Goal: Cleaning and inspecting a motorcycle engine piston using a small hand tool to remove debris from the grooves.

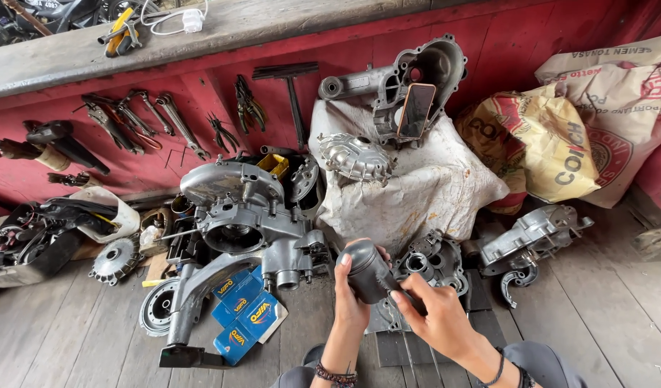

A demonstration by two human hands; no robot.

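Piston (pixel 370 271) gripped by left hand (pixel 350 298) and right hand (pixel 435 316) could slip onto engine casing (pixel 432 262) below.

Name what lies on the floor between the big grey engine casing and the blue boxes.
Head view: nothing lies between; the blue boxes lie directly against and partly under the grey engine casing, whose curved arm crosses beside them.

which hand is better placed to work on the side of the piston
Right. The left hand wraps the piston and steadies it, while the right hand has its fingers pinched at the piston's lower side.
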